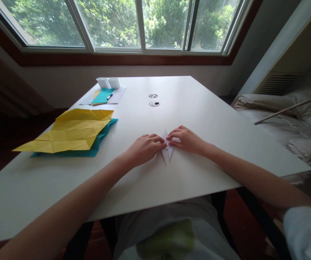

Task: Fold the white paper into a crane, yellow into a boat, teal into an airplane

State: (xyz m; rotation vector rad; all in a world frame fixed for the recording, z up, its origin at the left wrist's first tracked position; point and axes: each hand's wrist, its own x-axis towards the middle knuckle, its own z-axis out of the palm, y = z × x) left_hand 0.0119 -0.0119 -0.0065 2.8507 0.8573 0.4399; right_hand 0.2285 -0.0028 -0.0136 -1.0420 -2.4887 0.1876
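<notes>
A soft pale shirt [128, 234] with a blurred green print fills the lower middle of the frame. Beyond it spreads a smooth white tabletop [206, 119], flat and faintly glossy, a firm backing for creasing. At the left of the frame, a yellow paper sheet [74, 135], ridged with straight creases, lies over a teal paper sheet [97, 144] that looks equally crumpled.

Just right of the frame's centre, the left hand [147, 146] has its fingers curled, thumb and forefinger nearly together on the left side of a folded white paper [164, 154]. The right hand [187, 141] pinches its right side, likewise almost closed. The paper is slim and kite-like, with a pointed top and two narrow tips below. Such small layers would probably fold best with edges matched before pressing, one hand steadying while the other runs a fingertip along the crease; light pressure near the points should avoid tearing.

At the upper left, a slender pen [111, 95] rests slantwise on a small teal paper [101, 96].
</notes>
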